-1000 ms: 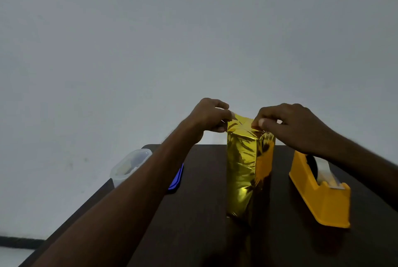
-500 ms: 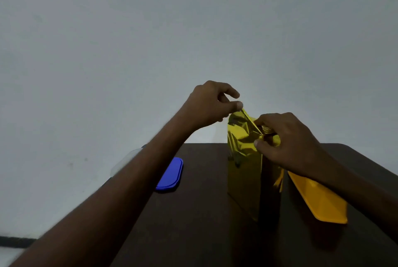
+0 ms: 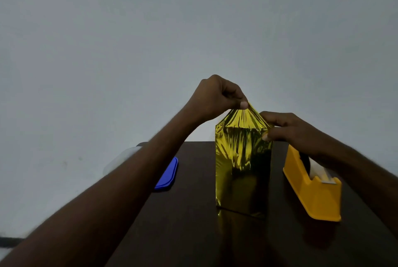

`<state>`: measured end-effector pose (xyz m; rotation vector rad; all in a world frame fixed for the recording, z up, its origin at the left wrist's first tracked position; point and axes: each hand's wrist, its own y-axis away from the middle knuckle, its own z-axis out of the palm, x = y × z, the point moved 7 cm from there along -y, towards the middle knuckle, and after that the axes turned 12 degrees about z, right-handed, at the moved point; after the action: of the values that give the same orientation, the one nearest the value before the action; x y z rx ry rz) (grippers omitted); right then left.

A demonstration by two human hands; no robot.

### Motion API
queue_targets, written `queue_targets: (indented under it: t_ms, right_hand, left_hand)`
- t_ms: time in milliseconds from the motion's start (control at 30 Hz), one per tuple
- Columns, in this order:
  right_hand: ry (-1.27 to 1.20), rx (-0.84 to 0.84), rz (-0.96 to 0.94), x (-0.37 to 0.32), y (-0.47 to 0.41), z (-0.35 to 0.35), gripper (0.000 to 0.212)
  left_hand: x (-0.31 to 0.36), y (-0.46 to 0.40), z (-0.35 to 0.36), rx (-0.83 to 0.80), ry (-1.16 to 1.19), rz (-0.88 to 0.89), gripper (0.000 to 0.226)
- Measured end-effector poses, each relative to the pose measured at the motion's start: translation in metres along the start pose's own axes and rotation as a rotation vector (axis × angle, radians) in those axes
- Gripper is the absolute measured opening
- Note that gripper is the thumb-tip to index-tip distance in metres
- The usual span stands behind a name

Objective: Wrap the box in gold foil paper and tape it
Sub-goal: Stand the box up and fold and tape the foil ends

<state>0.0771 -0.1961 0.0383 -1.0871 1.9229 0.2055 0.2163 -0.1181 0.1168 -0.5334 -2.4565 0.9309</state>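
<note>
One box (image 3: 243,169), gold foil all round, upright mid-table (image 3: 193,223). Two hands on it: the left hand (image 3: 217,96) pinches the foil peak above the box, the right hand (image 3: 288,131) pinches the foil at its top right corner. One yellow tape dispenser (image 3: 312,191) just right of the box, one blue lid (image 3: 169,175) and one clear tub (image 3: 120,159) left of it, both half hidden by the left forearm
</note>
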Motion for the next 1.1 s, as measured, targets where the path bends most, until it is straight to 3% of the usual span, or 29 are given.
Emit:
queue_targets:
  t_ms: [133, 267, 433, 600, 733, 1100]
  right_hand:
    - [-0.086, 0.056, -0.002, 0.004, 0.002, 0.001, 0.061]
    - [-0.174, 0.151, -0.011, 0.003, 0.004, 0.003, 0.028]
    - [-0.176, 0.271, -0.052, 0.006, 0.002, 0.000, 0.034]
    - [-0.246, 0.368, -0.025, 0.015, 0.004, -0.005, 0.014]
    - [-0.345, 0.358, 0.025, 0.018, 0.000, -0.006, 0.012]
    - [-0.273, 0.327, 0.027, 0.015, -0.007, -0.006, 0.010]
  left_hand:
    - [-0.012, -0.003, 0.006, -0.029, 0.074, -0.066, 0.012]
    - [-0.023, -0.004, 0.014, -0.053, 0.135, -0.099, 0.012]
    - [-0.035, -0.004, 0.023, -0.078, 0.175, -0.161, 0.012]
    - [-0.038, -0.004, 0.029, -0.092, 0.128, -0.185, 0.008]
    - [-0.040, -0.002, 0.032, -0.112, 0.128, -0.186, 0.008]
    - [-0.041, 0.008, 0.033, -0.046, 0.092, -0.199, 0.012]
